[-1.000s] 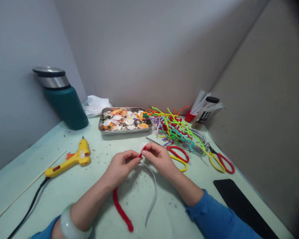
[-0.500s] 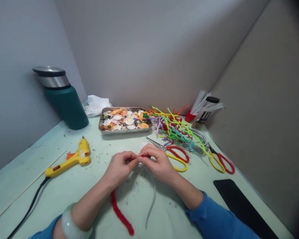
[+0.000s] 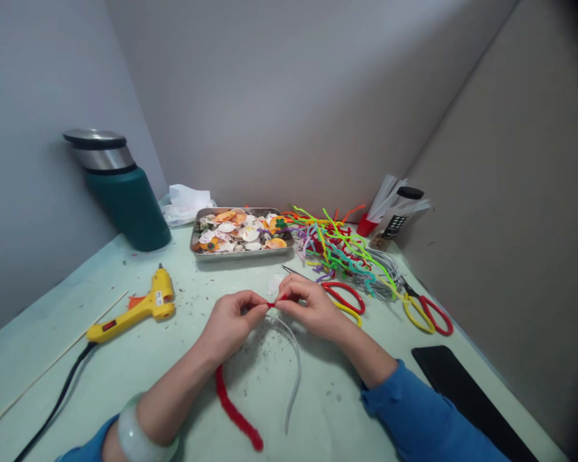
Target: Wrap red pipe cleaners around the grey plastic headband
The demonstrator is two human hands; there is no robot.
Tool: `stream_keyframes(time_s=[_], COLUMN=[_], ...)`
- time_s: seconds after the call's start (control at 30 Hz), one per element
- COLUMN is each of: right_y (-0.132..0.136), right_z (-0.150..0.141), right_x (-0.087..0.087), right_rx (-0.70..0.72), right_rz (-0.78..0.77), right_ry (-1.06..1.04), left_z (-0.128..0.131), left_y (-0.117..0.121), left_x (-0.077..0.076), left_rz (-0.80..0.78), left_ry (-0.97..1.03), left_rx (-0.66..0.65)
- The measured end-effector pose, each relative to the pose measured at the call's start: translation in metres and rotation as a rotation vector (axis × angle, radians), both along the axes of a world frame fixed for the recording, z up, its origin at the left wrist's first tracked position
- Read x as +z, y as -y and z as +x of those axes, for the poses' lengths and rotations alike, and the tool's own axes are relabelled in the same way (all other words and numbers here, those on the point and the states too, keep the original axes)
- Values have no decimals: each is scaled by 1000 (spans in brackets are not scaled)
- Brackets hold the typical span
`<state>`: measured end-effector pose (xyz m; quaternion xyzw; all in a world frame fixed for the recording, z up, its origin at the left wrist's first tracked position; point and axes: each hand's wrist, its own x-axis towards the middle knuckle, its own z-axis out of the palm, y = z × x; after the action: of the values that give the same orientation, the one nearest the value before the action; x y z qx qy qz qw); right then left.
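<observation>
A thin grey headband (image 3: 296,369) arches between my hands, its left side covered in fuzzy red pipe cleaner (image 3: 236,414) and its right side bare. Near the top of the arch, my left hand (image 3: 234,321) is closed in a pinch on the headband. My right hand (image 3: 311,308) pinches a bit of red pipe cleaner that shows between the two sets of fingertips. The fingers hide much of where the red strand meets the band. Just beyond my right hand lie scissors (image 3: 344,296) with red and yellow handles, partly covered by it.
To the left are a yellow glue gun (image 3: 132,314) with a black cord, a thin stick (image 3: 52,366) and a green bottle (image 3: 128,205). Behind stand a metal tray (image 3: 243,255) of shells and a pipe cleaner heap (image 3: 341,247). Other scissors (image 3: 428,313) and a black slab (image 3: 467,391) lie right.
My right hand has shifted slightly right, away from the left, so a short red stretch now shows between the fingertips. The headband's lower ends have moved slightly right and up.
</observation>
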<state>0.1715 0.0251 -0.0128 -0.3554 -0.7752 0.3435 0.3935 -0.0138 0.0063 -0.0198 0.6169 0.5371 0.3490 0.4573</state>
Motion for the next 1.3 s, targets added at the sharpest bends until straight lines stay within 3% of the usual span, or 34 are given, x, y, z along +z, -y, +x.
stream_keyframes(time_s=[0.23,0.4,0.57,0.83,1.03,1.13,1.23,1.3], right_y=[0,10,18,5,9,8,6,6], right_z=[-5,-12,-14,-10,-15,-14,-13,-14], right_x=[-7,-5,0,-3,-5,-5,-7,-8], right_rx=[-107,-168,-19,-113,-139,-118,-73,-26], right_rz=[2,172,327,-45,8,-48,-176,-344], right_ry=[15,-21,19,-123,-66,-114,-236,-359], left_z=[1,3,2,0,2,3,3,2], left_y=[1,2,3,-1,0,2,3,4], left_x=[4,3,3,4,0,1,5,8], left_rz=[46,39,36,-9,66,45,12,0], left_ry=[-29,-48,-22,62,-50,-11,59,117], left_rx=[-25,-81,-109,-44,-56,-72,-108,-146])
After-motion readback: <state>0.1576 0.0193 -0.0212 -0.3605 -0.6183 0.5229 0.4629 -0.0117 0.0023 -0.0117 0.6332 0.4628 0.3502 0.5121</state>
